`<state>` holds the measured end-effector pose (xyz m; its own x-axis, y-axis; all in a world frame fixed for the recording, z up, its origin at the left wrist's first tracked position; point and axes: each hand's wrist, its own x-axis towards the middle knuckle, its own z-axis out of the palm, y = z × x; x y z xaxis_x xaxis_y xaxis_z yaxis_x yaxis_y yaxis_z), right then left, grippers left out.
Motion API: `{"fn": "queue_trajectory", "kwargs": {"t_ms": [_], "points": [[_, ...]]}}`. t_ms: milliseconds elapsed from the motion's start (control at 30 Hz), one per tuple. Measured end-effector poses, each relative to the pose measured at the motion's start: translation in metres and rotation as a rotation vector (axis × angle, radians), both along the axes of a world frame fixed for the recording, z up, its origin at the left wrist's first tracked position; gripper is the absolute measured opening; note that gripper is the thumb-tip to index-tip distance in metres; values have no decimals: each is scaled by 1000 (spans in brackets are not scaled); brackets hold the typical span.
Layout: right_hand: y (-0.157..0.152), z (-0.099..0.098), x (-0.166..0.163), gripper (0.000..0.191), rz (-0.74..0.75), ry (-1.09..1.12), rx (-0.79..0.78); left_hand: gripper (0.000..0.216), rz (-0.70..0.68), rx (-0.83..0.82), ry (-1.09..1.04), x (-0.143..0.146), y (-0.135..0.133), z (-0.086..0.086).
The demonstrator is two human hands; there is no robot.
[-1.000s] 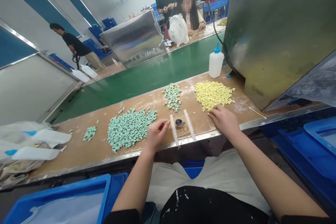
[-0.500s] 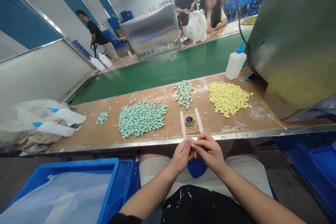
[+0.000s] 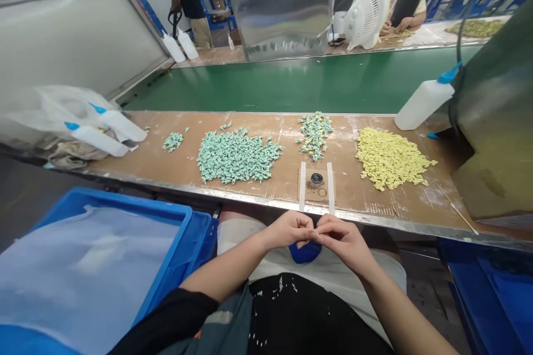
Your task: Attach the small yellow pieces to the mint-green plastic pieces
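My left hand (image 3: 292,228) and my right hand (image 3: 342,239) meet fingertip to fingertip over my lap, just off the table's front edge. Both are closed in a pinch, and the fingers now cover the small yellow piece seen between them a moment before. Beyond them, a small round pot of dark stuff (image 3: 316,179) sits on a cardboard patch (image 3: 320,194) between two white strips. Left of it lies a big heap of small green pieces (image 3: 237,156); to the right, a heap of yellow pieces (image 3: 390,158). A smaller pile of joined green and yellow pieces (image 3: 315,134) lies behind the pot.
White squeeze bottles stand at the right (image 3: 425,102) and lie at the left (image 3: 97,140). A thin stick (image 3: 458,209) lies front right. Past the table runs a green belt (image 3: 258,86). A blue bin (image 3: 183,227) holds a white sheet. Co-workers and a fan (image 3: 366,14) are across.
The view has tilted down and turned. My hands stay joined at the fingertips, the left wrist now flatter; the yellow piece between them has gone out of sight.
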<state>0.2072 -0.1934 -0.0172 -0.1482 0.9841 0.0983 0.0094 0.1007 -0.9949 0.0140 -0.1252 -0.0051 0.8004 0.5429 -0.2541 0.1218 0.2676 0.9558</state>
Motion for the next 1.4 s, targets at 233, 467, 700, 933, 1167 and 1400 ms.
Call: {"fn": "queue_trajectory", "kwargs": {"t_ms": [233, 467, 700, 933, 1167, 1400], "points": [[12, 17, 5, 13, -27, -132, 212, 58, 13, 460, 135, -17, 19, 17], [68, 33, 40, 10, -326, -537, 418, 18, 445, 1352, 842, -60, 73, 15], [93, 34, 50, 14, -215, -731, 452, 16, 460, 1358, 800, -70, 92, 3], [103, 40, 50, 19, -129, -826, 420, 21, 485, 1065, 191, -41, 76, 11], [98, 36, 43, 17, -221, -644, 372, 36, 449, 397, -112, -1, 46, -9], [70, 9, 21, 12, -402, -460, 446, 26, 449, 545, 14, 3, 48, -15]]}}
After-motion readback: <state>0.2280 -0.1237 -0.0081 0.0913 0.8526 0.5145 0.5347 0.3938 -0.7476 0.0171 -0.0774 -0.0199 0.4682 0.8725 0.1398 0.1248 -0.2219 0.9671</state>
